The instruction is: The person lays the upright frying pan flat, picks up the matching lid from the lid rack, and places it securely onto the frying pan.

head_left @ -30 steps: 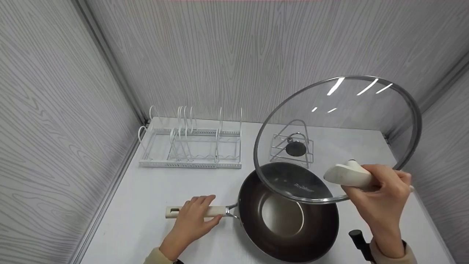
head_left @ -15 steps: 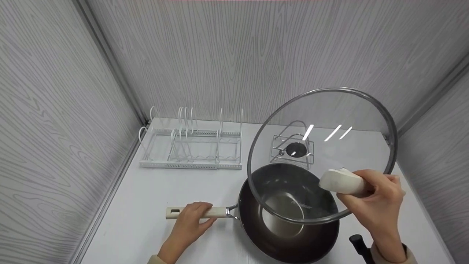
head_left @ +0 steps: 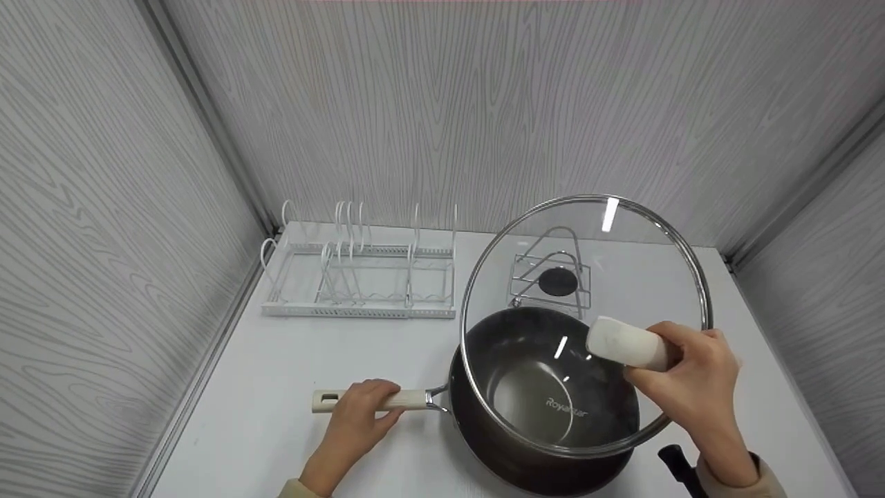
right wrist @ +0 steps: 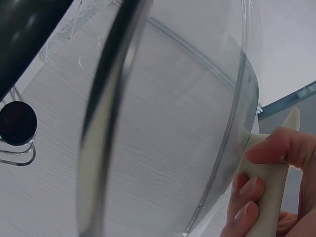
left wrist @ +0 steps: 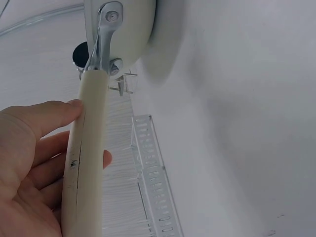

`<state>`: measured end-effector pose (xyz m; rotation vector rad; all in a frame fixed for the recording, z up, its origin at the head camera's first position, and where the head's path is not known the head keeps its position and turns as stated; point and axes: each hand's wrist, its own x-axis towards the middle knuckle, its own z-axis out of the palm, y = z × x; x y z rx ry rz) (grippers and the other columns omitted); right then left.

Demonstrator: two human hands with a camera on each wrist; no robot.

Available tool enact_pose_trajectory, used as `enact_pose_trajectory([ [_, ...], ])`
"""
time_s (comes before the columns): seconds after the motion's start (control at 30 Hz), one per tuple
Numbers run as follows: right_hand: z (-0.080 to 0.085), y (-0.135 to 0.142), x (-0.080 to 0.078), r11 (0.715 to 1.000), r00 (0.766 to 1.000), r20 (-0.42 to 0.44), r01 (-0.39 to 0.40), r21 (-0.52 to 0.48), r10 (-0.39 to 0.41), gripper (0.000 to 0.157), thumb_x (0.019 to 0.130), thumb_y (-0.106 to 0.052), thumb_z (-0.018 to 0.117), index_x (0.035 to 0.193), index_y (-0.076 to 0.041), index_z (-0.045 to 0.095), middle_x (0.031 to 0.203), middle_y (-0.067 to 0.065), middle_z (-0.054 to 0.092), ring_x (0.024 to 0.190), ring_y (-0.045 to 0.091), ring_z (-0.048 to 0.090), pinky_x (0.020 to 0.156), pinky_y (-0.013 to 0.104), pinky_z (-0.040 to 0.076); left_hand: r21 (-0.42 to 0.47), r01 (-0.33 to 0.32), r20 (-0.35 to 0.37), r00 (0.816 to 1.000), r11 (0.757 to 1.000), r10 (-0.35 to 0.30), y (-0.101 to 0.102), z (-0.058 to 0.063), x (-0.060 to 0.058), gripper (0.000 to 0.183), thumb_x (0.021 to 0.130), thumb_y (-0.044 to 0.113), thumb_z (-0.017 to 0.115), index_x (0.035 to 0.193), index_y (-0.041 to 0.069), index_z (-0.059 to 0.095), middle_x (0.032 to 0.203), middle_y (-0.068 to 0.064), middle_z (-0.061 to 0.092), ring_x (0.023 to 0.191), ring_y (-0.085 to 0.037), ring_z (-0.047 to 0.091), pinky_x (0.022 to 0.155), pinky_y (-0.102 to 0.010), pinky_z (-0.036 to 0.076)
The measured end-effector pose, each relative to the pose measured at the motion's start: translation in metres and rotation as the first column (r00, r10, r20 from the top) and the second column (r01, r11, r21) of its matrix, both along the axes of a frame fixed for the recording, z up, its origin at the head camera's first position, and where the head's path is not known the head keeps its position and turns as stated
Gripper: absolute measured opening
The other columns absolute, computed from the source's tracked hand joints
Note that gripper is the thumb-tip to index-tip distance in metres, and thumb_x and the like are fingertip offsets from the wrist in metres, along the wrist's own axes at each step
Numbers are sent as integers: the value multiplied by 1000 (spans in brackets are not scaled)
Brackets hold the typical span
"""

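Observation:
A dark-bottomed frying pan (head_left: 477,443) with a deep bowl stands on the white table, its cream handle (head_left: 415,399) pointing left. My left hand (head_left: 359,418) grips that handle; the left wrist view shows the thumb on one side and fingertips round the other. Above the pan hangs a clear glass lid (head_left: 525,249) with a metal rim, tilted, its near edge low over the pan. With my right hand (head_left: 695,380) I hold the lid by its cream knob (head_left: 626,342). In the right wrist view, thumb and fingers wrap the knob (right wrist: 269,197).
At the back left stands a white wire dish rack (head_left: 359,311) with upright loops. A small metal wire stand (head_left: 588,277) with a black disc (head_left: 558,282) is behind the pan, seen through the lid. Grey wood-patterned walls (head_left: 442,111) enclose the table.
The lid in my right hand has come down and to the left, and now overlaps more of the pan. My left hand keeps its hold on the handle, with only a slight shift of fingers.

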<state>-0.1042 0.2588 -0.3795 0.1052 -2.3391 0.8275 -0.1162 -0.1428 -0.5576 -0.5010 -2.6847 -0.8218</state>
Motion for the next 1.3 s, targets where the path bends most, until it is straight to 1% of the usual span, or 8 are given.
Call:
enact_pose_trajectory([
  [0.1,-2,0,-2,1000,999,55,3,18,-4,31,45,2,75,74,-10,73,62,3,66,67,22,47,61,37,32,7,5,-8,1000,1000,-5,0,0,-1,32,74,15,88,99,11,69,97,2,73,88,-16,67,80,-36,56],
  [0.2,-6,0,-5,999,995,95,-2,41,-2,32,44,-2,77,74,-13,74,64,1,66,68,24,49,59,40,34,14,9,-8,1000,1000,-9,0,0,-2,31,73,14,88,99,10,70,96,1,73,87,-16,68,79,-36,56],
  [0.43,-15,-3,-9,998,985,173,-16,65,4,32,45,-5,78,75,-15,74,64,-2,66,67,22,50,60,38,34,16,6,3,1000,1000,-6,0,2,-3,30,73,14,88,98,9,71,96,0,73,88,-17,68,79,-37,56],
  [0.67,-25,-4,-15,994,975,221,-55,91,34,30,45,-7,77,73,-18,73,61,-7,64,60,19,50,55,34,33,12,-4,11,1000,1000,3,1,3,-2,29,74,15,88,97,10,71,97,-1,74,89,-18,68,80,-37,56],
  [0.9,-38,-4,-22,988,952,303,-75,132,32,28,47,-11,76,73,-18,72,63,-6,63,58,18,51,53,34,36,22,13,2,1000,1000,-13,1,2,-2,29,74,15,87,97,9,71,95,1,73,88,-16,68,80,-36,56],
  [1.13,-49,-4,-31,981,927,374,-99,166,30,25,46,-17,77,68,-19,66,60,-5,57,56,18,46,51,33,34,22,12,-7,1000,1000,-12,3,1,-1,30,73,13,88,97,9,71,95,1,73,88,-16,68,80,-37,55],
  [1.3,-59,-2,-37,980,909,414,-117,162,40,28,47,-18,77,75,-18,72,66,-4,62,59,18,48,52,34,36,21,2,3,1000,1000,-2,4,1,-1,30,73,14,88,98,9,71,97,0,73,90,-17,69,82,-38,56],
])
